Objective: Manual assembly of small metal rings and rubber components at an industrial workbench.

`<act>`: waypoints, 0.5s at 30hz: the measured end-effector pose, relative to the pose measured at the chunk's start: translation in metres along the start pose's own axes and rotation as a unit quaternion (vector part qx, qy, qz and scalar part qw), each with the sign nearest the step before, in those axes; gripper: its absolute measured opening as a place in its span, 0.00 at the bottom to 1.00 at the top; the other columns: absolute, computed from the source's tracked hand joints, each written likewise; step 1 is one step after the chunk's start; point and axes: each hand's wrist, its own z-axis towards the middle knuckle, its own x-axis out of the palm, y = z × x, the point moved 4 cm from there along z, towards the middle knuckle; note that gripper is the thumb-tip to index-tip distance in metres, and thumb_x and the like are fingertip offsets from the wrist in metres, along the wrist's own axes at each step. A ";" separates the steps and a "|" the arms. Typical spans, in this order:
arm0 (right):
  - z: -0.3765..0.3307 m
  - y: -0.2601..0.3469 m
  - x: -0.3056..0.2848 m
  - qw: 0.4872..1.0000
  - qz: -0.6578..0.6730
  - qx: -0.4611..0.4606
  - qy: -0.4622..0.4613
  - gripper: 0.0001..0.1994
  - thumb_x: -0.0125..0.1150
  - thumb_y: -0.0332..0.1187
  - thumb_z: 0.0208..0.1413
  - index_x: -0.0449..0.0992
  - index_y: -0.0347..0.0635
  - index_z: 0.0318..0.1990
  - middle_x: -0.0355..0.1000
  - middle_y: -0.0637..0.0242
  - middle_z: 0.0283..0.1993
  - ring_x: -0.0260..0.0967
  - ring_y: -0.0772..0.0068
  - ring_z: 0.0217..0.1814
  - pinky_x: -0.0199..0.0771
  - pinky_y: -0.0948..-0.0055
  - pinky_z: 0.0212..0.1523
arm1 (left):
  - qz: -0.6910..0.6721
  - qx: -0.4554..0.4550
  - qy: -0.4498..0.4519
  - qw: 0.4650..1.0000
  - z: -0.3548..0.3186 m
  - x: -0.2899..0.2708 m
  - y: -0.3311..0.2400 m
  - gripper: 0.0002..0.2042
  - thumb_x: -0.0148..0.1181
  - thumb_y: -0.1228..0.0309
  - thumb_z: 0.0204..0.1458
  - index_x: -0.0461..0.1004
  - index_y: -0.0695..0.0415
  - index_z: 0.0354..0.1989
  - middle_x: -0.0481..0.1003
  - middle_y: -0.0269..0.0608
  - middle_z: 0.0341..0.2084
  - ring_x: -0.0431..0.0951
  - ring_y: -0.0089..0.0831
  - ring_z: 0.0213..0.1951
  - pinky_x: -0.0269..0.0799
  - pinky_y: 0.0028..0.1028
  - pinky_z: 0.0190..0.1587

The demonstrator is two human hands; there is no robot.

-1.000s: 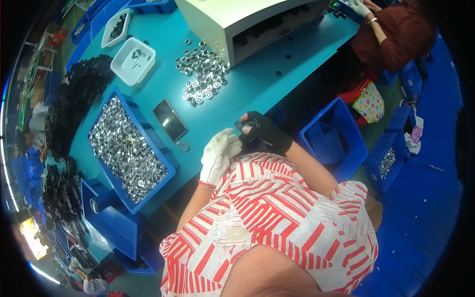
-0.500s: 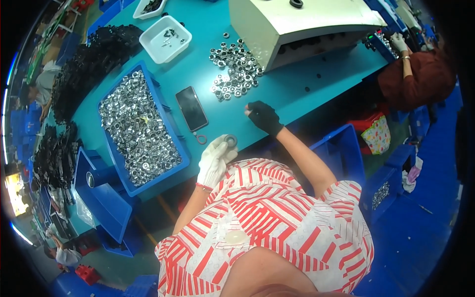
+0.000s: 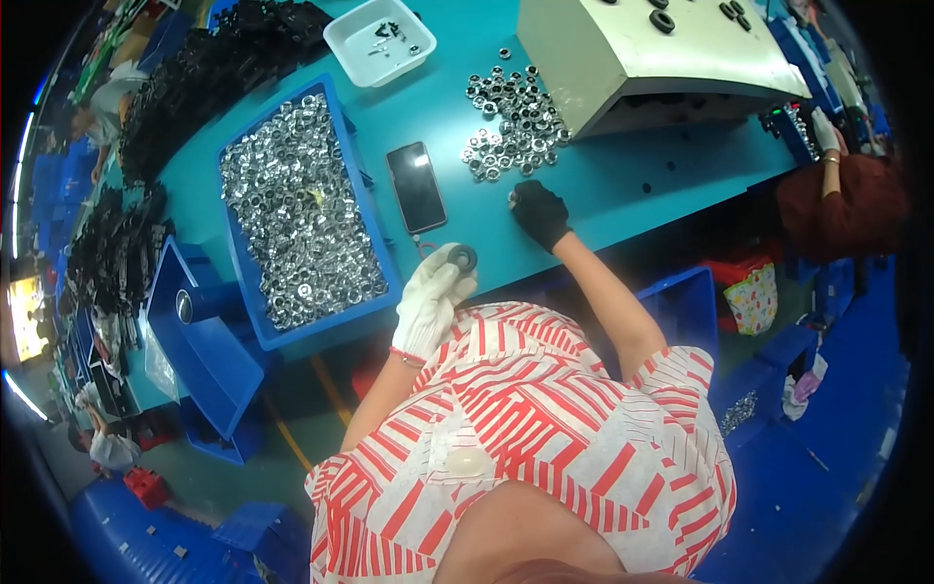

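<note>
The white-gloved left hand (image 3: 432, 297) pinches a dark ring (image 3: 463, 258) near the table's edge, so the black-gloved right hand (image 3: 538, 212), fingers curled together beside the nut pile (image 3: 514, 122), should pick one nut cleanly.

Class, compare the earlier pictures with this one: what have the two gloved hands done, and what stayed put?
The right hand, in a black glove, has left the left hand and reached out toward the loose metal rings. The left hand, in a white glove, now holds a dark ring. The phone and the blue tray stayed put.
</note>
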 end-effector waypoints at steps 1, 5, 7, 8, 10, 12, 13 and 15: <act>-0.010 0.003 -0.004 0.995 0.099 0.027 -0.006 0.07 0.61 0.35 0.46 0.74 0.47 0.33 0.72 0.61 0.37 0.72 0.57 0.38 0.73 0.61 0.38 | -0.011 0.001 -0.005 1.000 0.002 0.000 0.003 0.17 0.56 0.71 0.54 0.67 0.61 0.52 0.72 0.39 0.42 0.74 0.31 0.43 0.72 0.28 0.46; -0.051 0.057 -0.070 0.907 0.418 0.055 0.003 0.12 0.64 0.32 0.47 0.74 0.44 0.40 0.74 0.63 0.38 0.74 0.63 0.39 0.73 0.70 0.39 | -0.030 -0.018 -0.001 0.999 0.011 0.005 0.017 0.14 0.54 0.75 0.54 0.68 0.62 0.50 0.74 0.41 0.40 0.76 0.31 0.40 0.76 0.28 0.43; -0.072 0.075 -0.097 0.902 0.431 0.011 0.025 0.14 0.64 0.30 0.47 0.74 0.44 0.43 0.74 0.65 0.39 0.73 0.68 0.39 0.73 0.72 0.39 | -0.033 -0.034 0.022 0.999 0.014 0.016 0.022 0.14 0.53 0.76 0.55 0.68 0.62 0.50 0.73 0.41 0.40 0.76 0.30 0.40 0.76 0.27 0.43; -0.077 0.081 -0.108 0.919 0.391 -0.005 0.047 0.14 0.65 0.31 0.47 0.74 0.45 0.43 0.73 0.64 0.41 0.73 0.66 0.40 0.73 0.71 0.39 | -0.028 -0.036 0.039 0.998 0.012 0.028 0.022 0.14 0.51 0.77 0.55 0.68 0.63 0.50 0.73 0.42 0.40 0.76 0.29 0.40 0.77 0.27 0.43; -0.090 0.073 -0.104 0.938 0.345 -0.027 -0.003 0.14 0.65 0.32 0.46 0.74 0.46 0.43 0.73 0.64 0.41 0.73 0.65 0.40 0.73 0.70 0.39 | -0.007 -0.042 0.049 0.998 0.009 0.045 0.026 0.14 0.47 0.79 0.57 0.66 0.66 0.52 0.73 0.43 0.41 0.76 0.27 0.41 0.77 0.26 0.44; -0.101 0.065 -0.103 0.952 0.297 -0.051 -0.049 0.14 0.66 0.33 0.46 0.75 0.46 0.42 0.73 0.64 0.41 0.73 0.63 0.40 0.73 0.69 0.39 | 0.011 -0.054 0.082 0.995 0.013 0.047 0.036 0.15 0.48 0.78 0.57 0.65 0.66 0.52 0.73 0.43 0.41 0.76 0.27 0.40 0.77 0.26 0.44; -0.106 0.062 -0.105 0.962 0.248 -0.084 -0.072 0.14 0.66 0.33 0.45 0.75 0.47 0.42 0.72 0.65 0.41 0.72 0.63 0.40 0.74 0.69 0.39 | 0.026 -0.059 0.108 0.992 0.014 0.049 0.040 0.16 0.49 0.77 0.57 0.64 0.66 0.53 0.72 0.43 0.42 0.76 0.27 0.40 0.77 0.26 0.45; -0.113 0.058 -0.110 0.970 0.195 -0.112 -0.097 0.14 0.66 0.33 0.44 0.75 0.47 0.41 0.72 0.65 0.41 0.72 0.63 0.41 0.74 0.68 0.39 | 0.044 -0.057 0.101 0.992 0.013 0.056 0.046 0.17 0.51 0.76 0.56 0.64 0.67 0.53 0.72 0.42 0.41 0.76 0.27 0.39 0.76 0.26 0.45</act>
